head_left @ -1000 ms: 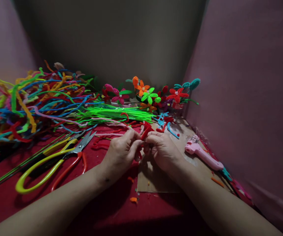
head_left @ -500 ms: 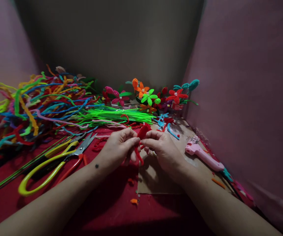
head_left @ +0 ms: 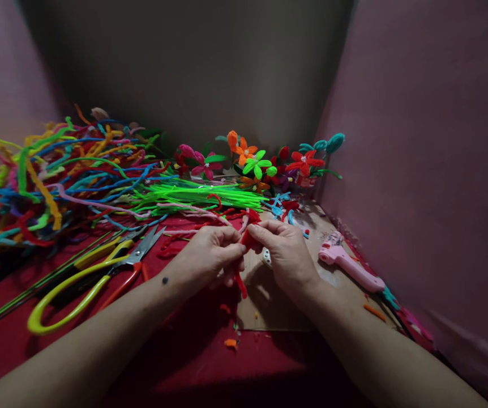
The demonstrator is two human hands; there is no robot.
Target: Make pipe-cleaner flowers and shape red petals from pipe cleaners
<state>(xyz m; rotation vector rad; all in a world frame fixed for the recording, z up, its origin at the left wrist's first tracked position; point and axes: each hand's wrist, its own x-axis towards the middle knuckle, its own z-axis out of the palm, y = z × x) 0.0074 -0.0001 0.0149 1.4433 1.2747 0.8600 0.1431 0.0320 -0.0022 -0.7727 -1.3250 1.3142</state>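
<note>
A red pipe cleaner piece is pinched between my two hands above a cardboard sheet. My left hand is closed on its lower left side, thumb against fingers. One fuzzy red end hangs down below the left fingertips. My right hand is closed on the upper right part, with its thumb laid across the red. How the piece is folded is partly hidden by my fingers. Just behind the hands, loose red and pink pipe cleaners lie on the red cloth.
Yellow-handled scissors and pliers lie at left, before a tangled heap of coloured pipe cleaners. A green bundle and finished fuzzy flowers are at the back. At right rests a pink glue gun.
My right thumb has moved over the red piece, and its wrist has turned. The hanging red end now points lower. The view has shifted slightly.
</note>
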